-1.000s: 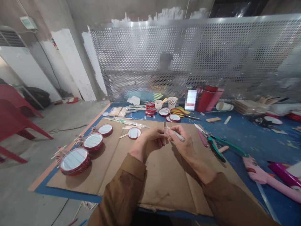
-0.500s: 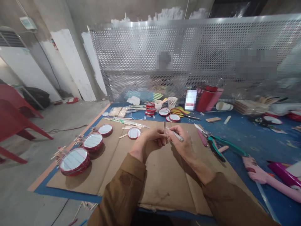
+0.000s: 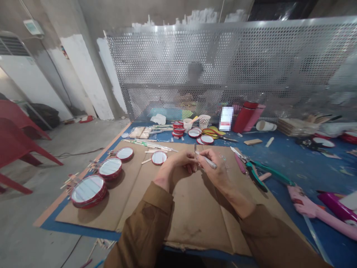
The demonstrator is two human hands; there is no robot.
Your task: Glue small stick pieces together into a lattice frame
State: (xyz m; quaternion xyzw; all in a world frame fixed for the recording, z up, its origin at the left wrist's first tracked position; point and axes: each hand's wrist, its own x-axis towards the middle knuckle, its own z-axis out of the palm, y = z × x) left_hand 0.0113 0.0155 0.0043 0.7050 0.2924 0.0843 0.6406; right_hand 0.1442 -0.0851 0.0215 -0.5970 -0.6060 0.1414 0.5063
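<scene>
Over the middle of the cardboard sheet [image 3: 198, 219], my left hand [image 3: 184, 160] is closed, pinching a short, flat stick [image 3: 195, 148] that stands up from the fingertips. My right hand [image 3: 216, 167] is wrapped round a white pen-shaped tool [image 3: 209, 162]. Its tip meets the stick close to the left fingertips; whether it is a pen or a blade is too small to tell. Left of my hands lies a small round red-rimmed piece with a white face [image 3: 159, 158], beside loose wooden sticks [image 3: 146, 161].
Larger red-rimmed discs [image 3: 88, 190] with sticks attached line the sheet's left side. Green-handled pliers [image 3: 255, 176] and a pink glue gun [image 3: 309, 206] lie right. Behind are paper cups [image 3: 204, 121], scissors [image 3: 214, 133], a phone [image 3: 226, 118], a red bottle [image 3: 245, 116] and a perforated metal screen [image 3: 167, 67].
The white tool in my right hand has shifted very slightly left and down against the stick. My left hand stays in place.
</scene>
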